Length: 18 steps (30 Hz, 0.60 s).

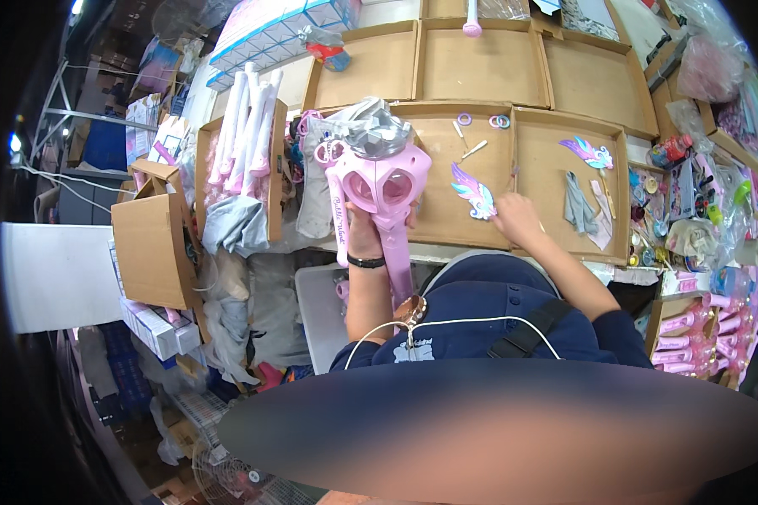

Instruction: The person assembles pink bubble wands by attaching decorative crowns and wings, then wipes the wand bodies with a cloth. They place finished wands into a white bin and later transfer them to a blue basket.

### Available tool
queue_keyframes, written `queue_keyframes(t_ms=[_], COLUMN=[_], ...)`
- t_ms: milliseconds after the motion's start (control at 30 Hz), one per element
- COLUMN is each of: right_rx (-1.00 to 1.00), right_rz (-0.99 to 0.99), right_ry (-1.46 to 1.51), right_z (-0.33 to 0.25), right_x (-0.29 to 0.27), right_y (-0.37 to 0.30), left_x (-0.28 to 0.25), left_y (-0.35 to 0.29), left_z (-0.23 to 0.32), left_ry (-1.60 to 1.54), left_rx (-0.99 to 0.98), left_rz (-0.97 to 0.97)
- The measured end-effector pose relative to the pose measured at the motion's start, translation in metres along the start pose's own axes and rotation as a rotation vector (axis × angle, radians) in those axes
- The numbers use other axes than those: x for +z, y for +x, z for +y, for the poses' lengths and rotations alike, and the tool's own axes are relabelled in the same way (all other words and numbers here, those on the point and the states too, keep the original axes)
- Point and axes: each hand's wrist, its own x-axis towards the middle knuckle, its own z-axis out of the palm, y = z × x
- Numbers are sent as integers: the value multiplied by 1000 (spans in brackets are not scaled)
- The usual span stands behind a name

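Observation:
My left hand [364,238] is closed around a large pink toy wand [400,220], held upright in front of my chest. The wand has a wide head with round windows and a silver-grey top [377,133]. Further right, my right hand [519,220] pinches the lower end of a purple-and-blue wing-shaped piece [473,198] above a cardboard tray [434,220]. A second wing piece [588,154] lies in the tray to the right, near a grey cloth [578,204].
Small rings [499,122] and a white-handled tool [474,151] lie in the middle tray. Pale wand sticks [242,135] stand in a box at the left, beside a brown carton [150,244]. Several pink parts [682,332] fill a box at the lower right.

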Motion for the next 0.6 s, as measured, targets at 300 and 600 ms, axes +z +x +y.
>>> queue_keyframes(t_ms=[300,600], right_rx=[-62,83], right_rz=[-393,-140], right_ry=[-482,1041], right_z=[11,-33], right_x=[66,-31], right_y=[76,38], left_x=[-6,-2], left_y=[-12,-4], left_z=[14,6], left_ry=[-280,-179], left_rx=[-157,-200], left_rz=[18,-81])
